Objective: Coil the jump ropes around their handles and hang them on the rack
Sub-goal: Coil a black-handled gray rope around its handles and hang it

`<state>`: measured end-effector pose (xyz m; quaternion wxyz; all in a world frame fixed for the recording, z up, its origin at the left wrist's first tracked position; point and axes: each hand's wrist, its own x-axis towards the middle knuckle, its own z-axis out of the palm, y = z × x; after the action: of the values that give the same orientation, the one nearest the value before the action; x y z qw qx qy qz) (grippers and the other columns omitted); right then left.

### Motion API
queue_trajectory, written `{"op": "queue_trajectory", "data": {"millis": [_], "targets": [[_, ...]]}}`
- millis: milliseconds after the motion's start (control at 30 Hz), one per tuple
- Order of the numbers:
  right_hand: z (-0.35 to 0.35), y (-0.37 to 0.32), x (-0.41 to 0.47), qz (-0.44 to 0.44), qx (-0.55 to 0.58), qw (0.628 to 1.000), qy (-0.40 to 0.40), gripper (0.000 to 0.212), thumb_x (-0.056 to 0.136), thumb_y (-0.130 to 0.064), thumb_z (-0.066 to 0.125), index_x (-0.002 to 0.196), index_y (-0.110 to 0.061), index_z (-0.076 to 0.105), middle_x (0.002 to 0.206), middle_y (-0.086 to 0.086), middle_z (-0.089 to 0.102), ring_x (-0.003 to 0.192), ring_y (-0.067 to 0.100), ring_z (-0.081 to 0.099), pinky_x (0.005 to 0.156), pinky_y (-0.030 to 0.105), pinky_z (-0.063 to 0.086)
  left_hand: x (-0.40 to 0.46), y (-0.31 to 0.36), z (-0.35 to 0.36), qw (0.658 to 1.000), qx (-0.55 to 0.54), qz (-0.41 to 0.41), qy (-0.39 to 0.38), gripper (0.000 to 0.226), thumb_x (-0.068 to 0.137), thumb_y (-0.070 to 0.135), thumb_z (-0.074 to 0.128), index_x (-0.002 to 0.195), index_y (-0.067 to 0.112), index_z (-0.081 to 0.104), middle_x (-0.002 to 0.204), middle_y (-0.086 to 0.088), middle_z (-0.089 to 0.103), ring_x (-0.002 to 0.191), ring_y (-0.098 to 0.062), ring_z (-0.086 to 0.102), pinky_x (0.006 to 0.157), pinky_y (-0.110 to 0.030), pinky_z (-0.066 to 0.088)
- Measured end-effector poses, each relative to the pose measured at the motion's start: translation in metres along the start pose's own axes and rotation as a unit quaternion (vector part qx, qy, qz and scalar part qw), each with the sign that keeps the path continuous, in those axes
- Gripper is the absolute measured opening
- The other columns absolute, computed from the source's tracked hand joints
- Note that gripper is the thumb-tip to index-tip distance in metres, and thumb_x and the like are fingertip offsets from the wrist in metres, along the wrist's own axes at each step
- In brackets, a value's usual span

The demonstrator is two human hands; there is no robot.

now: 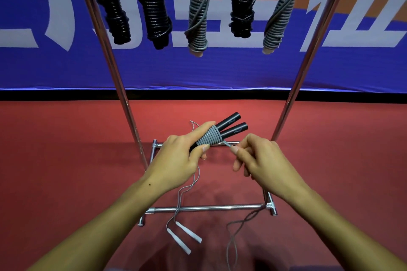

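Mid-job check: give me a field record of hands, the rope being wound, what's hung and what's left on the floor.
left hand: left hand grips the black handles, thumb on the grey coil
right hand: right hand pinches the grey cord by the coil
coil progress: partial; handle ends bare, loose cord trails to the floor
hung on rack: five coiled ropes, three black, two grey
floor: white-handled rope, uncoiled, by the rack base

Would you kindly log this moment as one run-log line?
left hand: grips black handles | right hand: pinches grey rope | coil: partial | rack: five bundles hung
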<state>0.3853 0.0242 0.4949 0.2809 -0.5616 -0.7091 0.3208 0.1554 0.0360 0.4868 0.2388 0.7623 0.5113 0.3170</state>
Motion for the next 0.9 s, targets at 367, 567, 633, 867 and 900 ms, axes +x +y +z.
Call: {"op": "queue_trajectory", "data": {"millis": [367,567,633,867,900], "targets": [[0.002,0.014,-0.002,-0.177,-0.328,0.926,0.055,0.013,0.094,-0.04,0.063,0.092,-0.027,0.062,0.077,-0.009,0.061,0.073,0.021,0.064,0.054,0.033,0.038,0.003,-0.006,0.002,0.99,0.015,-0.05,-0.132,0.056,0.106,0.018,0.057,0.153,0.048,0.047,0.076,0.007,0.071,0.052,-0.008,0.065,0.07,-0.033,0.06],[-0.008,0.018,0.002,-0.179,-0.263,0.948,-0.018,0.015,0.093,-0.048,0.07,0.105,-0.04,0.072,0.107,-0.015,0.049,0.078,0.006,0.052,0.066,0.037,0.05,0.0,-0.01,-0.002,0.968,-0.005,-0.076,-0.24,0.055,0.107,0.019,0.057,0.154,0.047,0.046,0.08,0.001,0.072,0.054,-0.022,0.07,0.06,-0.029,0.061],[-0.01,0.019,0.003,-0.16,-0.228,0.958,-0.064,0.015,0.092,-0.045,0.073,0.108,-0.044,0.074,0.104,-0.021,0.053,0.082,0.0,0.051,0.068,0.031,0.044,-0.001,-0.011,-0.001,0.961,0.002,-0.078,-0.266,0.055,0.108,0.019,0.056,0.153,0.048,0.046,0.082,0.0,0.073,0.056,-0.025,0.072,0.061,-0.03,0.062],[-0.015,0.016,0.009,-0.063,0.001,0.986,-0.156,0.018,0.077,-0.024,0.093,0.087,-0.02,0.079,0.08,-0.006,0.077,0.074,0.016,0.072,0.071,0.032,0.056,-0.002,-0.013,-0.007,0.931,-0.039,-0.078,-0.355,0.056,0.106,0.016,0.059,0.151,0.048,0.05,0.085,0.003,0.076,0.071,-0.036,0.071,0.066,-0.043,0.067],[-0.017,0.016,0.008,-0.054,0.017,0.983,-0.176,0.018,0.077,-0.023,0.092,0.086,-0.018,0.078,0.081,-0.004,0.077,0.074,0.016,0.072,0.072,0.031,0.056,-0.002,-0.011,-0.009,0.926,-0.046,-0.073,-0.367,0.055,0.107,0.016,0.059,0.152,0.047,0.05,0.085,0.005,0.076,0.066,-0.03,0.068,0.068,-0.044,0.067]]}}
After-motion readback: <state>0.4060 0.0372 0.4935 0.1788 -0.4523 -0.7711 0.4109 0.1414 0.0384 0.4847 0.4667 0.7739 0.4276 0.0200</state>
